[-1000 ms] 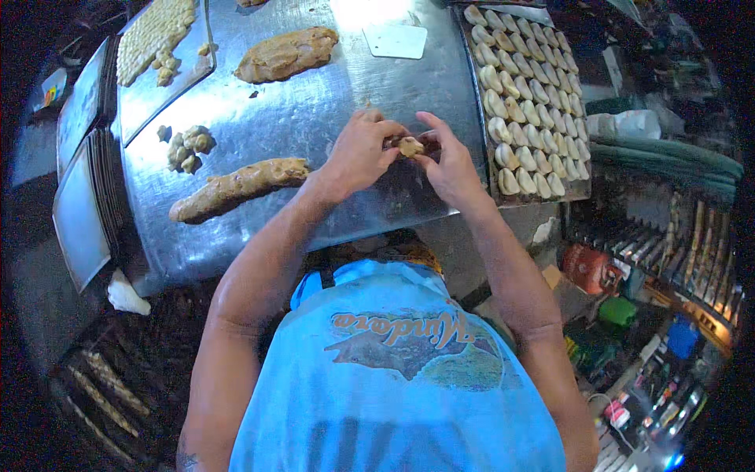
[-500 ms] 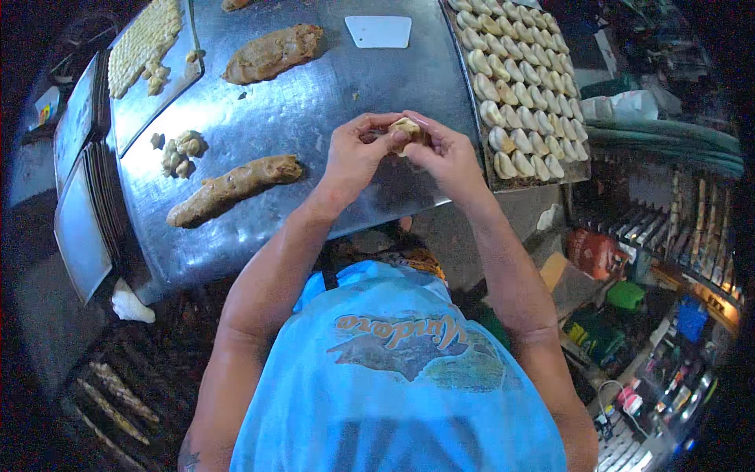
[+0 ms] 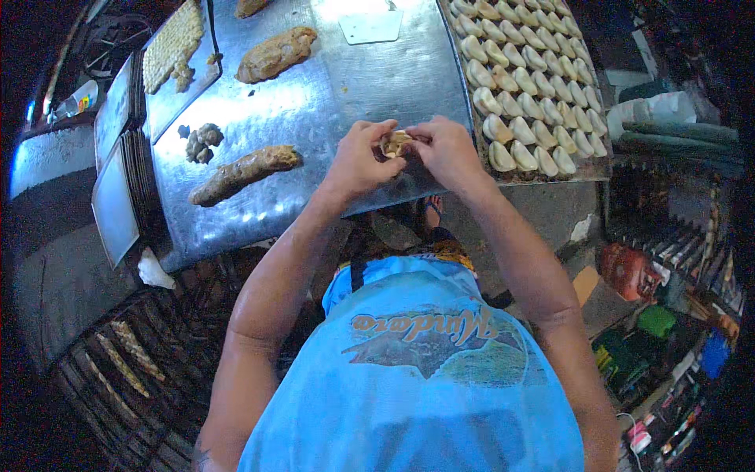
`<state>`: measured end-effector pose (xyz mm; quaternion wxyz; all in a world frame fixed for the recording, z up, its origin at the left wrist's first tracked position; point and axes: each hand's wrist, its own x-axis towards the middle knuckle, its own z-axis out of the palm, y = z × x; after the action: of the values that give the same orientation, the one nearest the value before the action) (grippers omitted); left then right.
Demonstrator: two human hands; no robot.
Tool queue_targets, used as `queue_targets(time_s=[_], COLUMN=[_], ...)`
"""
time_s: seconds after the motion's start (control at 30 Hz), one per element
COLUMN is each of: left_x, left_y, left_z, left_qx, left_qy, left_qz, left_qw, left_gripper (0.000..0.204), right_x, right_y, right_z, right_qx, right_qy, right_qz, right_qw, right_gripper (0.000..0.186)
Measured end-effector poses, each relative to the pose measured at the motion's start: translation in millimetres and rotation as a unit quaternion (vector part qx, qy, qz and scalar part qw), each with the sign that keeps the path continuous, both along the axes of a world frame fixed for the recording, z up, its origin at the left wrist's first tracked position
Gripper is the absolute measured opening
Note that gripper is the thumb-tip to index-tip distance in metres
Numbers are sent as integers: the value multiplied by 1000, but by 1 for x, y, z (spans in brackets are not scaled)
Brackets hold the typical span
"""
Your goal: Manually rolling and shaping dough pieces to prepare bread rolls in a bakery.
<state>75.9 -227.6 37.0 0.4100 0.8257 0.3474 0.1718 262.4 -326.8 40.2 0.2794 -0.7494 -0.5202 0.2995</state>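
Observation:
Over the steel table (image 3: 393,71), my left hand (image 3: 362,157) and my right hand (image 3: 448,153) both pinch a small pale-and-brown piece of dough (image 3: 395,144), partly hidden by the fingers. A long brown log of soft paste (image 3: 244,173) lies left of my hands, with a cluster of small lumps (image 3: 203,141) behind it. A thicker brown slab (image 3: 275,55) lies farther back, beside a white flat scraper (image 3: 370,27). At the right, a tray holds several rows of pale folded pieces (image 3: 524,155).
At the back left, a sheet holds many small pale pieces (image 3: 171,47). Stacked metal trays (image 3: 114,197) stand on the table's left edge. Dark racks (image 3: 118,354) sit low at left; bags, containers and a green jug (image 3: 654,320) crowd the lower right.
My fingers have shifted around the piece: they closed over it, and now more of it shows between them. The surroundings have shifted in view as the head moved.

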Motion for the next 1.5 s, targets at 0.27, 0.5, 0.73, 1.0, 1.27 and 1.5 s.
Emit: queue_targets(time_s=[0.27,0.5,0.73,1.0,1.27,1.5], left_x=[-2,10,-3,-11,16,76], left_y=[20,11,19,-8,-20,-1], left_z=[-25,-3,-10,-11,34,-22], left_qx=[32,0,108,188,262,-237], left_qy=[-40,-124,5,64,241,-334], left_qz=[-60,12,2,-35,-83,50], left_qw=[997,992,994,979,931,911], left_gripper=[31,53,62,45,51,61], right_x=[-14,-26,-10,-20,-3,-35], right_y=[6,18,21,-11,-23,49], right_z=[-1,6,9,-5,-7,-30], right_qx=[70,54,30,56,9,267], right_qy=[-21,-105,26,-136,-266,554], right_qz=[1,13,-16,-3,102,-145], right_qw=[997,993,999,989,959,775], right_gripper=[20,23,22,32,48,84])
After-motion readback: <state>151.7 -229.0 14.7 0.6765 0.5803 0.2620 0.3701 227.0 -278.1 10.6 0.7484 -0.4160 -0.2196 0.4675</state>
